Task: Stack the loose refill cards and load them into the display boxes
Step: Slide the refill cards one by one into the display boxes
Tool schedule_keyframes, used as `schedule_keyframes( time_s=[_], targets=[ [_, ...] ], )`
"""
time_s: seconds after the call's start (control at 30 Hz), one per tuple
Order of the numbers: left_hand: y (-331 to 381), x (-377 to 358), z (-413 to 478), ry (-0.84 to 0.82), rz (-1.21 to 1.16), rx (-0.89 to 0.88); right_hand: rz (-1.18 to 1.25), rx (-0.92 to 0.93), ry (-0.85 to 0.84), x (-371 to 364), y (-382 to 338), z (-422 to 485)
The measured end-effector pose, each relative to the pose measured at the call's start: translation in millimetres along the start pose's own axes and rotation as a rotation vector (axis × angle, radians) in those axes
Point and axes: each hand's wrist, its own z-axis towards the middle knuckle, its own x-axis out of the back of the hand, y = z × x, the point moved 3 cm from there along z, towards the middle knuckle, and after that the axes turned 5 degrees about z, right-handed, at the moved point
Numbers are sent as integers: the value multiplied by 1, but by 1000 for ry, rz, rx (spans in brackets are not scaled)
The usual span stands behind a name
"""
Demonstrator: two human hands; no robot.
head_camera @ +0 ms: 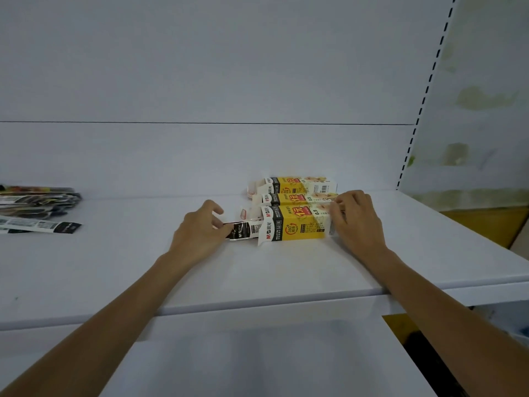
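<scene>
The left hand (200, 229) pinches the refill cards (243, 231), long axis pointing right into the open end of the near display box (297, 224), whose right end the right hand (357, 222) holds in a curled grip.

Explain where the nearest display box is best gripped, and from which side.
Probably its closed right end, from the right: the nearest display box lies flat, open mouth facing left, where the left hand pinches refill cards partly inside. The right hand grips that end.

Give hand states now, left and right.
Left hand: pinching refill cards sticking out of the nearest display box.
Right hand: gripping that box's right end.
</scene>
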Motion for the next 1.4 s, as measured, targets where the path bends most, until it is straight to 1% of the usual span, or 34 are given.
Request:
schedule_keyframes(
  time_s=[0.1, 0.13, 0.2, 0.27, 0.33, 0.4, 0.47, 0.53, 0.6, 0.63, 0.67, 0.7, 0.73, 0.8, 0.83, 0.9, 1.0, 1.07, 1.17, 1.23, 1.3, 1.4],
  targets=[
    [3, -1, 1, 29, -73, 10, -45, -8, -13, -1, 2, 1],
    [6, -1, 2, 32, -84, 6, -63, 12, -17, 0, 1, 1],
    [17, -4, 5, 16, -124, 10, -88, 116, -21, -2, 1, -1],
    [30, -10, 8, -8, -161, 31, -120, 126, -65, -4, 5, -2],
    [41, -20, 9, -34, -158, 35, -222, 166, -126, -9, 7, -2],
    [51, -28, 7, -95, -101, -55, -270, 143, -169, -10, 9, -3],
    [52, -30, 5, -162, -87, -133, -276, 141, -173, -9, 9, -3],
    [47, -28, 6, -152, -118, -146, -294, 156, -189, -9, 9, -3],
    [37, -23, 8, -71, -181, -109, -236, 136, -171, -9, 9, -2],
    [33, -21, 8, -42, -185, -99, -157, 69, -147, -8, 9, -1],
    [31, -20, 8, -48, -157, -98, -78, -4, -119, -7, 9, 1],
    [31, -21, 6, -82, -117, -116, 24, -87, -115, -7, 9, 1],
    [33, -21, 3, -133, -71, -144, 98, -121, -133, -6, 8, 1],
    [39, -24, -3, -209, -13, -193, 159, -113, -186, -3, 1, 0],
    [42, -24, -4, -221, -17, -208, 163, -99, -205, -2, -1, 0],
    [47, -26, -5, -193, -78, -209, 170, -109, -229, -2, -1, -1],
    [50, -31, -5, -134, -121, -136, 162, -107, -217, -4, 1, -1],
    [51, -37, -3, -164, -120, -109, 145, -119, -203, -4, 3, -1],
    [53, -40, -2, -236, -107, -154, 45, -130, -163, -4, 3, 0],
    [52, -36, -4, -213, -102, -196, 5, -113, -127, -3, 3, -1],
    [47, -29, -8, -163, -48, -238, 26, -95, -127, 1, 0, -2],
    [31, -8, -14, -107, 73, -285, 133, -123, -95, 11, -9, 3]
  ],
)
